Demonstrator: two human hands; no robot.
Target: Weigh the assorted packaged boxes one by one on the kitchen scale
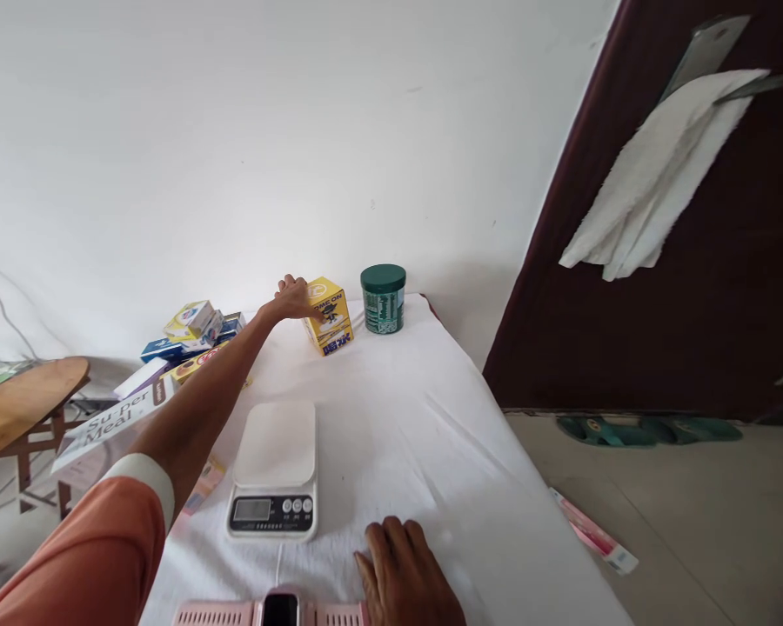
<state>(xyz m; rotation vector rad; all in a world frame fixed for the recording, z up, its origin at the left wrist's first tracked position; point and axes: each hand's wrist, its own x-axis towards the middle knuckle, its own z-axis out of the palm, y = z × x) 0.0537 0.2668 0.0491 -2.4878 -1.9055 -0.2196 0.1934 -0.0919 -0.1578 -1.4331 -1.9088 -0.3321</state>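
My left hand [292, 299] reaches to the far part of the table and grips a yellow box [330, 318] with dark printing, its thumb on the front face and its other fingers at the far side. Just right of that box stands a green tub [384, 300] with a lid. My right hand [408, 576] rests palm down on the white cloth near the front edge, fingers stretched out, holding nothing. Between the hands, to the left, sits a white kitchen scale [276, 469] with nothing on its platform; its display looks blank.
Several boxes are piled along the table's left side, among them a white Su-per Meal box [114, 426]. A pink-strapped watch [280, 609] shows at the bottom edge. Green slippers [610, 432] and a pink-and-white box [593, 532] lie on the floor at right, near a dark door [692, 330].
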